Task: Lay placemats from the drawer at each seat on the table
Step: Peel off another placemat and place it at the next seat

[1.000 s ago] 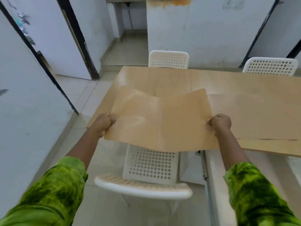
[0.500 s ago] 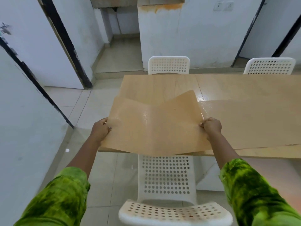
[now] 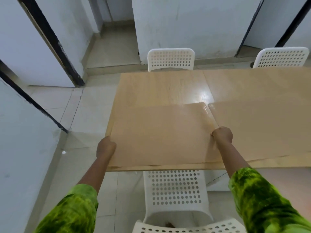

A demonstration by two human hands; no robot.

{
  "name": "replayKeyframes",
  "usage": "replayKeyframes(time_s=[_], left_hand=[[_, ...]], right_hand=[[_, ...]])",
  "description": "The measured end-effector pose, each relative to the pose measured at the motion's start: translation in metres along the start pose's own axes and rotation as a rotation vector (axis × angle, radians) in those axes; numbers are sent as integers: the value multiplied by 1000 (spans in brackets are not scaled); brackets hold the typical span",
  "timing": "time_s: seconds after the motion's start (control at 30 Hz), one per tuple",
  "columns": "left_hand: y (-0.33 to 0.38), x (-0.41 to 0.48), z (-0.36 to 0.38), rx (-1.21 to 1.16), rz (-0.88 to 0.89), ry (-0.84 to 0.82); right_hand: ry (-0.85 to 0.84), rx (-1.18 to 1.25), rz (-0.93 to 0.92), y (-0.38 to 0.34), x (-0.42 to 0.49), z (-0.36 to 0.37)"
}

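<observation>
A tan placemat (image 3: 159,132) is seen on a table (image 3: 161,86) of nearly the same pale wood grain, and a 2nd tan placemat (image 3: 262,128) is seen beside it. 3 white chairs are seen, each patterned with round holes: (image 3: 170,58), (image 3: 281,58), (image 3: 175,189). Mottled lime-green and dark green sleeves (image 3: 265,199) are worn. The doorframes (image 3: 52,39) are edged in black, and the floor tiles (image 3: 87,105) are pale grey.
</observation>
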State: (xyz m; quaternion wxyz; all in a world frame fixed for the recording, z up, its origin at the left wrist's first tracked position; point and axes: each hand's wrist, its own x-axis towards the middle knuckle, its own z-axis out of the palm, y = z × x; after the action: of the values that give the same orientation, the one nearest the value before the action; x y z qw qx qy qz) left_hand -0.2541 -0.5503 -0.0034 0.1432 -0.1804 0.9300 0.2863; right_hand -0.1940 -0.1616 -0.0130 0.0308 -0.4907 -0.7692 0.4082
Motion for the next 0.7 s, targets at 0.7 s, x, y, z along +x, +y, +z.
replayKeyframes(time_s=[0.7], left_hand=[[-19, 7, -18, 283, 123, -58]], right_hand=[[116, -254, -20, -4, -33, 21]])
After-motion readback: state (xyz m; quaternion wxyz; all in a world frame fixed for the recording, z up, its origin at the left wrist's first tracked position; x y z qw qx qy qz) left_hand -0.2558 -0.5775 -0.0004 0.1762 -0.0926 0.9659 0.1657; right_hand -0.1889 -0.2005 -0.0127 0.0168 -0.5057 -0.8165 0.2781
